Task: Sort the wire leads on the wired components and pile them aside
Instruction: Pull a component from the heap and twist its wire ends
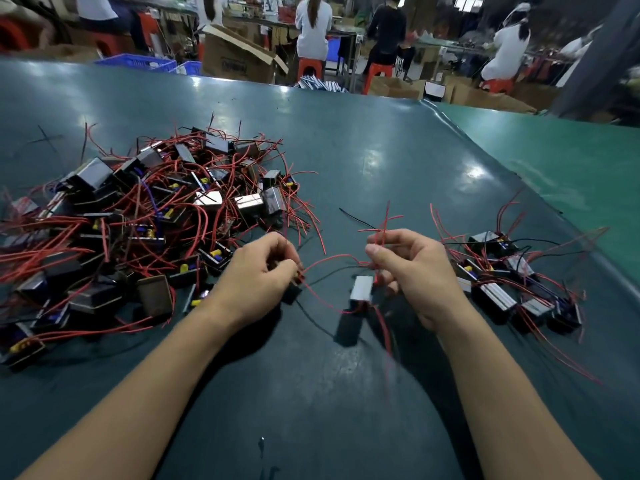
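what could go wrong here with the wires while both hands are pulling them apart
1. The component dangles by its red leads between the left hand and right hand; a hard tug might strain where the leads join it.
2. The loose leads hang close to the big unsorted heap, so they could snag on its wires.
3. The small pile on the right trails long leads that may tangle again.

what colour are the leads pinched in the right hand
Red; the right hand pinches thin red leads sticking up above its fingers, clearest in the head view.
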`<action>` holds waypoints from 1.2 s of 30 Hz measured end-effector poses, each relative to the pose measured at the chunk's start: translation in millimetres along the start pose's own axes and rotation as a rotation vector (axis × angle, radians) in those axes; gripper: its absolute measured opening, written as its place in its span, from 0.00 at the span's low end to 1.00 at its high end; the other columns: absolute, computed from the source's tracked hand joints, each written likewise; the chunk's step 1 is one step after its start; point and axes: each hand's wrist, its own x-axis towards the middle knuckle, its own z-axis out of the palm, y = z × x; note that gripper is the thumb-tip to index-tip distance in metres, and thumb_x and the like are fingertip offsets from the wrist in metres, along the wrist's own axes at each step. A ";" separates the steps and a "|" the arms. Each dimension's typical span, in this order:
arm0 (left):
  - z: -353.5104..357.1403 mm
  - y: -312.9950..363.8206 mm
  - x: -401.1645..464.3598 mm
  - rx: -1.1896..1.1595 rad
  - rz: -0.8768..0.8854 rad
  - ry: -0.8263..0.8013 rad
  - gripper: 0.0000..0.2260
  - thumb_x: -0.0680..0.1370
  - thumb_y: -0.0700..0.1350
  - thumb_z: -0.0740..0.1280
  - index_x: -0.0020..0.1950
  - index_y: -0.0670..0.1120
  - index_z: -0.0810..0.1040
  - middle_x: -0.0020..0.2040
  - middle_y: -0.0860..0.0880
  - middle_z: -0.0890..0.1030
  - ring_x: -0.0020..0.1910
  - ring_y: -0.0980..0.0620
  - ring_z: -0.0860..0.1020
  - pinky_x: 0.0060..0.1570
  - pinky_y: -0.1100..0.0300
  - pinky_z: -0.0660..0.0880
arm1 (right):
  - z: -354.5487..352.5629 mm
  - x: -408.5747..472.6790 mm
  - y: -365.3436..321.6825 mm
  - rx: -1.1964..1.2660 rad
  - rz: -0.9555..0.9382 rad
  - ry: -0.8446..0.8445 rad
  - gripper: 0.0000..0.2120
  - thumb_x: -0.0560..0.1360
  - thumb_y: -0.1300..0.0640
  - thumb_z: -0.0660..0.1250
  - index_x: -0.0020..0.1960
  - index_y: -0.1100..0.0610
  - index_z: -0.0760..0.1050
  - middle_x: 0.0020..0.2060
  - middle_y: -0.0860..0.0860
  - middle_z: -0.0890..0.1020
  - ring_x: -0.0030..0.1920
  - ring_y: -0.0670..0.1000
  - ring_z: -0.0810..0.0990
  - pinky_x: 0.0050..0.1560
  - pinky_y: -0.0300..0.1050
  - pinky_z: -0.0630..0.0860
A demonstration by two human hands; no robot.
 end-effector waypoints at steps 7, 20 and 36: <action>7.3 -9.6 4.6 -0.072 0.070 -0.098 0.08 0.76 0.33 0.68 0.51 0.45 0.78 0.40 0.49 0.86 0.40 0.53 0.84 0.41 0.65 0.77 | 3.1 -4.0 -5.0 0.027 0.056 -0.157 0.02 0.77 0.62 0.68 0.48 0.60 0.78 0.32 0.53 0.84 0.24 0.49 0.79 0.20 0.36 0.70; 3.8 -1.0 8.6 -0.757 -0.166 -0.182 0.08 0.73 0.31 0.61 0.49 0.39 0.75 0.33 0.43 0.80 0.38 0.45 0.83 0.36 0.59 0.80 | 1.0 -4.9 -4.7 0.195 0.113 -0.257 0.06 0.80 0.62 0.63 0.50 0.57 0.79 0.30 0.52 0.80 0.26 0.49 0.78 0.24 0.37 0.72; -5.9 3.0 9.9 -1.080 -0.338 -0.136 0.09 0.69 0.41 0.62 0.45 0.41 0.77 0.32 0.50 0.63 0.30 0.52 0.67 0.33 0.60 0.71 | 3.5 -2.1 -0.1 0.232 0.085 -0.175 0.07 0.77 0.66 0.66 0.50 0.57 0.80 0.36 0.52 0.81 0.33 0.49 0.82 0.29 0.39 0.77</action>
